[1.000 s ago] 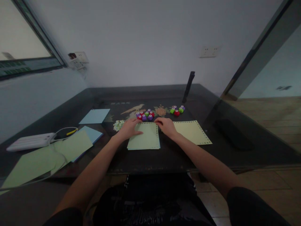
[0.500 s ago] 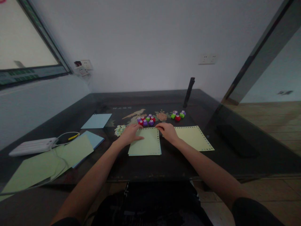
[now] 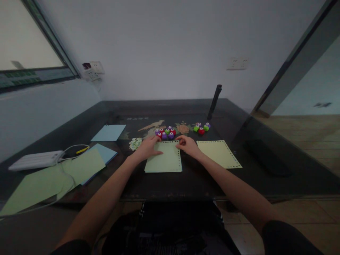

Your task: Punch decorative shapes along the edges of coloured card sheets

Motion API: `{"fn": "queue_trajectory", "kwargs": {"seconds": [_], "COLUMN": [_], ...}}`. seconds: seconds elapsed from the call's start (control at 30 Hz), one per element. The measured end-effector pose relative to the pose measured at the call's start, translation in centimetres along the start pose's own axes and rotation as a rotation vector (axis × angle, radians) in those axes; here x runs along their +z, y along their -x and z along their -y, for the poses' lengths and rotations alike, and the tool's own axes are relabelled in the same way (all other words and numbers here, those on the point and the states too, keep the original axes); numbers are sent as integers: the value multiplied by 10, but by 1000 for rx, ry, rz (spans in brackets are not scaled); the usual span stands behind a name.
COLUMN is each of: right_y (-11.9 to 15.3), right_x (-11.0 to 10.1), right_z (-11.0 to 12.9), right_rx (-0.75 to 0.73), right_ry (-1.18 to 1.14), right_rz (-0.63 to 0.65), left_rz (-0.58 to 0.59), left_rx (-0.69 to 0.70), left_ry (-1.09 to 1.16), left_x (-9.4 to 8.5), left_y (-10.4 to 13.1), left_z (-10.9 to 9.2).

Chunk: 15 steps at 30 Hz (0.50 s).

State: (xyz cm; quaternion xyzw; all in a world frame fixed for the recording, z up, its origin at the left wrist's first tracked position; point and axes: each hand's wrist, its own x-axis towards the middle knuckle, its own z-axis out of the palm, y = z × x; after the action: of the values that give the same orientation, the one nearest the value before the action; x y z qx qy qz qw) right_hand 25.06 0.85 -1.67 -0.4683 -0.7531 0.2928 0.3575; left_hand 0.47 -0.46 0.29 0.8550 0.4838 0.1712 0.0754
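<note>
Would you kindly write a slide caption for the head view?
Left hand on punched green paper, right hand at its far right corner, colourful round pieces beyond.

I can't see the 11 o'clock corner of the paper stack (image 3: 166,163) under the left hand (image 3: 145,147), 10 o'clock window (image 3: 23,35) cropped, lettering (image 3: 137,118) too tiny.
</note>
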Motion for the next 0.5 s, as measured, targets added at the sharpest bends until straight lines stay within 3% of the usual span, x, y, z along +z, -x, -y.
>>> {"fn": "queue_trajectory", "kwargs": {"seconds": [0.33,0.5], "right_y": [1,2], "right_x": [-1,-5], "right_z": [2,8], "right_rx": [65,48], "right_ry": [-77,-26], "right_rz": [111,80], "left_rz": [-32,-121], "left_rx": [12,-12], "left_ry": [43,142], "left_x": [2,2], "left_y": [0,-3], "left_z": [3,2]}}
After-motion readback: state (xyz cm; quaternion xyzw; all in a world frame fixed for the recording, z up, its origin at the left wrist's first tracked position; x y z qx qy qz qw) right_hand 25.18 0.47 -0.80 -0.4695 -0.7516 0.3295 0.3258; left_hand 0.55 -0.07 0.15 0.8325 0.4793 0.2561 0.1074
